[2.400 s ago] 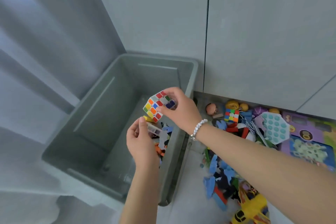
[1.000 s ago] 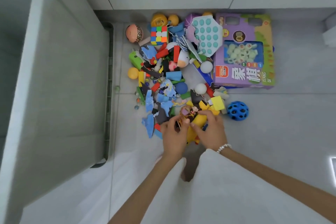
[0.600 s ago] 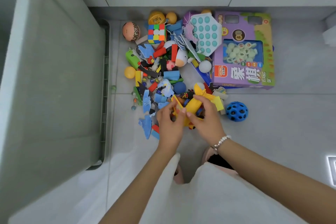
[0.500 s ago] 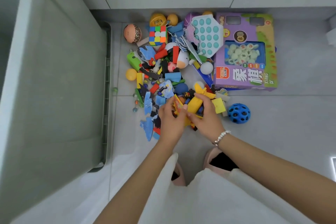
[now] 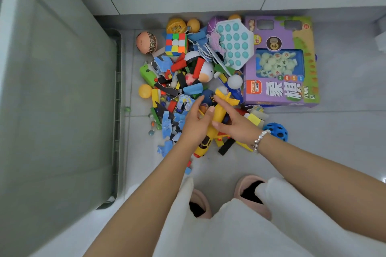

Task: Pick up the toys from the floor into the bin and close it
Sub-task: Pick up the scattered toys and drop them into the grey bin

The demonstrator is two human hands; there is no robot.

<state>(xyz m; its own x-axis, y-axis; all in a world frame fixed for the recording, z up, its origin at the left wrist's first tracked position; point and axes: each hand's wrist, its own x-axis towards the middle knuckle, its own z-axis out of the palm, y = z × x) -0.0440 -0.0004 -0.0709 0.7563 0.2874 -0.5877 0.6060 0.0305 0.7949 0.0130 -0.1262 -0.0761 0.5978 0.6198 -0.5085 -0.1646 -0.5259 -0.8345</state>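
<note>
Yellow toy plane [image 5: 217,119] is grasped between both hands, left hand [image 5: 197,125] and right hand [image 5: 238,127], apparently to be lifted from the floor pile [image 5: 181,81] toward the bin [image 5: 117,110].

We read two large white Chinese characters, 象棋, on the front of the purple game box [image 5: 281,62], with "XIANG QI" in small letters beside them and a red brand badge that seems to say "XCRAI", though it is too small to be sure. Dark block lettering runs across the peach ball [image 5: 146,43] near the bin; we cannot make out the word with confidence.
</note>
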